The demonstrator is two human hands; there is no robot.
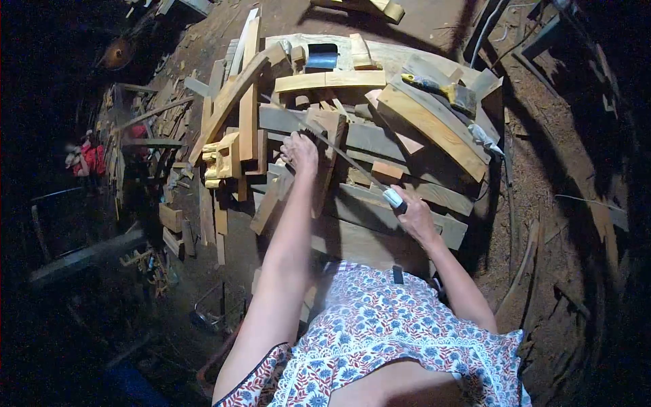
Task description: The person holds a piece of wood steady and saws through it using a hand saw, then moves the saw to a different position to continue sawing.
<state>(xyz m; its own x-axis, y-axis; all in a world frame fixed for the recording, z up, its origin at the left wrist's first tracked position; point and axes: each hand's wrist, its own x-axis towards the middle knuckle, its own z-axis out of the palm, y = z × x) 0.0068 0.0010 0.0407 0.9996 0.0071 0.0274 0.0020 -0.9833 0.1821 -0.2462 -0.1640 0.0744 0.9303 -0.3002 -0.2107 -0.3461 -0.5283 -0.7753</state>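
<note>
My right hand (417, 218) is closed around the pale blue-white handle of a long, thin metal tool (349, 159) that looks like a file. Its narrow shaft slants up and left across the work table, passing beside my left hand (300, 153). Those left fingers are curled on a dark, rough-edged piece (312, 135) too small to name. Right behind it stands a brown wood block (327, 125). Below the shaft, a small orange-brown block (387, 169) rests on grey planks (380, 197).
Curved wood pieces (434, 132) lie at the right, with a yellow-and-black tool (444, 89) above them. Long boards (249, 102) and carved yellow pieces (222, 159) are stacked at the left. A dark blue rectangular object (322, 56) sits at the back. Scrap wood (159, 112) litters the ground.
</note>
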